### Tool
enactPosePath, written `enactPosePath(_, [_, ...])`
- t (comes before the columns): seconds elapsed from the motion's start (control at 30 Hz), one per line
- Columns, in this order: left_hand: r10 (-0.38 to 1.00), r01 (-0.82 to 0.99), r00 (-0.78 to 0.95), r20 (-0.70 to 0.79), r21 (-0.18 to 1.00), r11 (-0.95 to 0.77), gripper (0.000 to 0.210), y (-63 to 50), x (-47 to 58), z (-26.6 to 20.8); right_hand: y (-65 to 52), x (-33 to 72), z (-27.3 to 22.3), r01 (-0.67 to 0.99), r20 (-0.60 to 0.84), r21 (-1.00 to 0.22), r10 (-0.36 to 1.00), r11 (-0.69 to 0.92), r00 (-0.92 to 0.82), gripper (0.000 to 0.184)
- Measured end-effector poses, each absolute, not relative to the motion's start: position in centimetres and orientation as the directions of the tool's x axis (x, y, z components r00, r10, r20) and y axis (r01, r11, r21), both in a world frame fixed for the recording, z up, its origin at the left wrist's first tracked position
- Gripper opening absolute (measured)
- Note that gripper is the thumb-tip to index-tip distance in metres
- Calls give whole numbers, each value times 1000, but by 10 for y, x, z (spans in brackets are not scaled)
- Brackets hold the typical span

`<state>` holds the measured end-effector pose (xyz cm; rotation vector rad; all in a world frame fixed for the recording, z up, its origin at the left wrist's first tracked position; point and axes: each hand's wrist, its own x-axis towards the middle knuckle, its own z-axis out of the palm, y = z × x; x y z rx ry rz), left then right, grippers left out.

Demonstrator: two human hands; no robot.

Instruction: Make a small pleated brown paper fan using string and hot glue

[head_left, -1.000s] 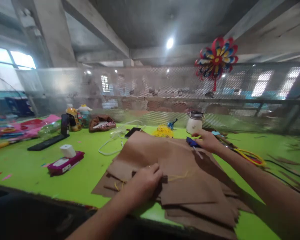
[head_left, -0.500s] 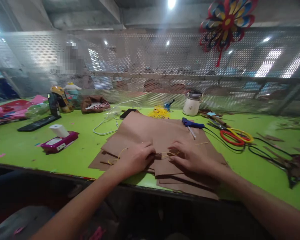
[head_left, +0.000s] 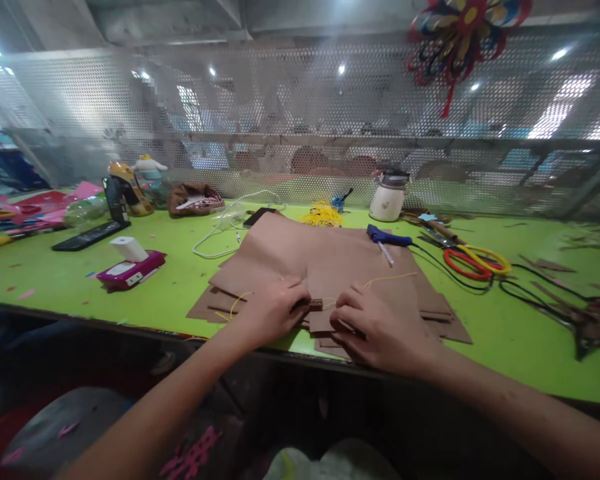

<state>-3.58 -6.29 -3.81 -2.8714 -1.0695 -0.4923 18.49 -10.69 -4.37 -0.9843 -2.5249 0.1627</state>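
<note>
Brown paper sheets [head_left: 283, 247] lie stacked and overlapping at the front of the green table. Over them, my left hand [head_left: 279, 308] has its fingers closed on a small brown paper roll [head_left: 317, 305], whose right end sticks out past the fingertips. A thin yellow string [head_left: 390, 277] runs from the roll towards my right hand [head_left: 373, 327] and shows again beyond it. The fingers of my right hand are curled together around the string, low on the sheets. More yellow string [head_left: 236, 305] hangs loose by my left wrist.
Right of the sheets are a blue glue gun [head_left: 390, 237] with its cable and scissors [head_left: 467, 262] with red and yellow handles. Behind stand a white jar [head_left: 387, 197] and a yellow string heap [head_left: 321, 215]. A purple power strip [head_left: 131, 270] lies left. A perforated screen [head_left: 280, 120] closes the back.
My right hand has moved slightly down, its spread fingers now curled together at the string. My left hand stays on the roll. The camera view has tilted downward a little.
</note>
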Motion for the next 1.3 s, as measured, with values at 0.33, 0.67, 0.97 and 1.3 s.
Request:
enactPosePath(0.33, [637,650,705,313,74,-756,16,-70,-37,-43,-102,172,-59,589,372,-433,730,683,-573,13])
enactPosePath(0.67, [642,656,703,307,68,-751,18,-72,-39,-42,-99,166,-52,586,332,-462,742,666,-582,17])
enactPosePath(0.97, [662,662,687,298,118,-740,18,-76,-41,-43,-101,162,-50,614,297,-460,763,641,-574,19])
enactPosePath(1.3, [656,648,699,285,135,-749,20,-78,-41,-42,-94,162,-50,616,305,-507,794,603,-525,15])
